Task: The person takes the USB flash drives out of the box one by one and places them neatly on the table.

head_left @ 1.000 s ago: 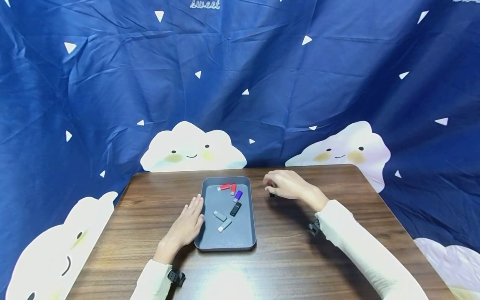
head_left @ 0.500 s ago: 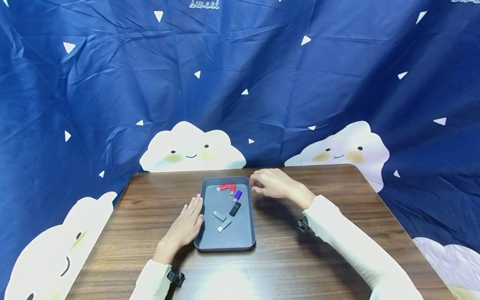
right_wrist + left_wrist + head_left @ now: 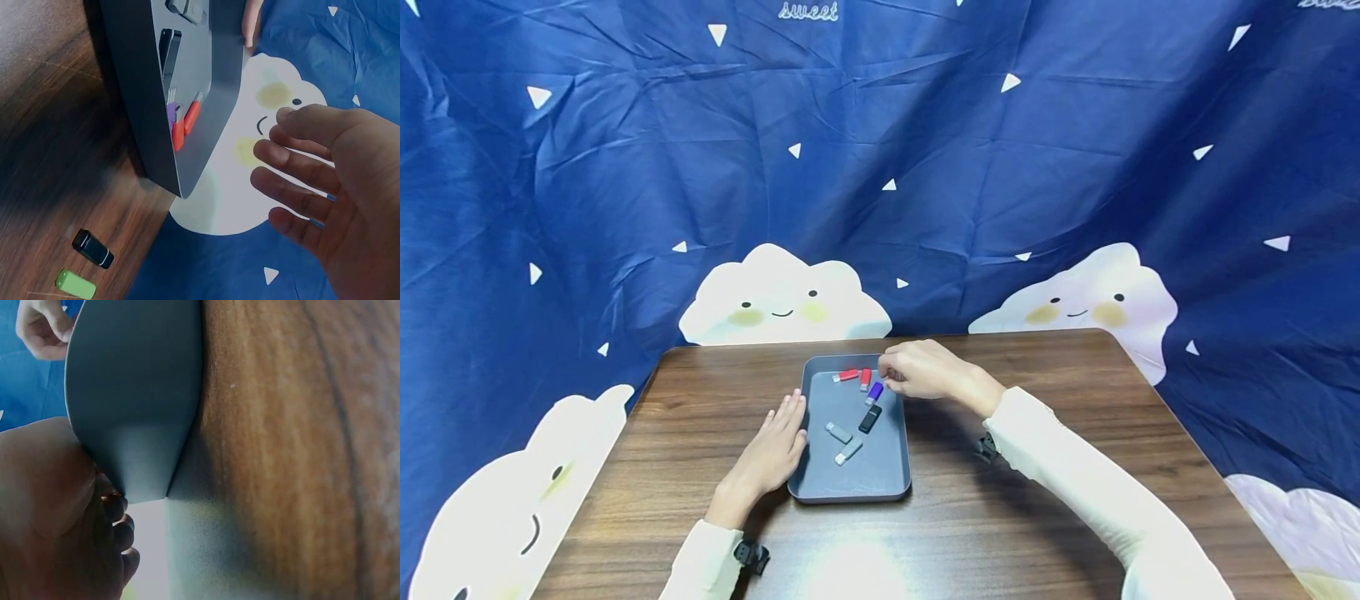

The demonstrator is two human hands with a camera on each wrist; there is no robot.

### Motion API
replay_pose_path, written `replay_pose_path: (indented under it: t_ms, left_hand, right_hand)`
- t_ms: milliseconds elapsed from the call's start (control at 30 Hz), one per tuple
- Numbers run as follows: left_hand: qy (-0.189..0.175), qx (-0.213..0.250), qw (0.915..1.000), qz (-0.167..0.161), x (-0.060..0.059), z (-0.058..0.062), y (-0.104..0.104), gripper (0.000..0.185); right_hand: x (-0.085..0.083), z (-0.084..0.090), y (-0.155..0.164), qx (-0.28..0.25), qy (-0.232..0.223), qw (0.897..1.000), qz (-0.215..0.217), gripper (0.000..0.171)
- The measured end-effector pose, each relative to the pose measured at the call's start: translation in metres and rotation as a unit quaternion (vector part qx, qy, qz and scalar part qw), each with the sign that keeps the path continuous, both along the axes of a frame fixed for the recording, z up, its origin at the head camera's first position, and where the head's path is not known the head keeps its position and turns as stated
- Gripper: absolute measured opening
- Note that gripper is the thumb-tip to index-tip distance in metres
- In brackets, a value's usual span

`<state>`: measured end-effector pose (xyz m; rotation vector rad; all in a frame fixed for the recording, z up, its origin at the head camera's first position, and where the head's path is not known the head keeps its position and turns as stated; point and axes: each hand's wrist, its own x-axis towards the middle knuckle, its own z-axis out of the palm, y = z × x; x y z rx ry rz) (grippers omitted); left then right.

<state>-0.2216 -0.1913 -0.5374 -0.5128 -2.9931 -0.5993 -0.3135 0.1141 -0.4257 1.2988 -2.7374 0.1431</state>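
A shallow grey tray [image 3: 850,492] holds USB sticks: two red, a purple USB stick [image 3: 875,392], a black USB stick [image 3: 870,419] and two grey. My left hand [image 3: 772,450] rests with straight fingers along the tray's left wall; the left wrist view shows it against the tray side [image 3: 134,394]. My right hand [image 3: 925,369] is over the tray's far right edge. In the right wrist view its fingers [image 3: 290,178] bend loosely, with nothing visible between them. Another black USB stick [image 3: 94,248] and a green USB stick [image 3: 75,284] lie on the table outside the tray, out of sight in the head view.
The brown wooden table [image 3: 1045,517] has a bright glare spot at its near edge. A blue curtain [image 3: 940,167] with white clouds and triangles hangs right behind the table. The tray's raised walls stand around the sticks.
My right hand has moved left, from beside a black USB stick on the table to over the tray's far right edge. The left hand and the sticks in the tray have kept their places.
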Motion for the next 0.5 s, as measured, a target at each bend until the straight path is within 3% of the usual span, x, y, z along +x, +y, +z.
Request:
replay_pose_path:
  t_ms: [500]
  left_hand:
    - [0.002,0.001,1.0,-0.001,-0.001,-0.001,-0.001,0.06]
  right_hand:
    - [-0.004,-0.006,-0.025,0.017,-0.047,0.999,0.008,0.015]
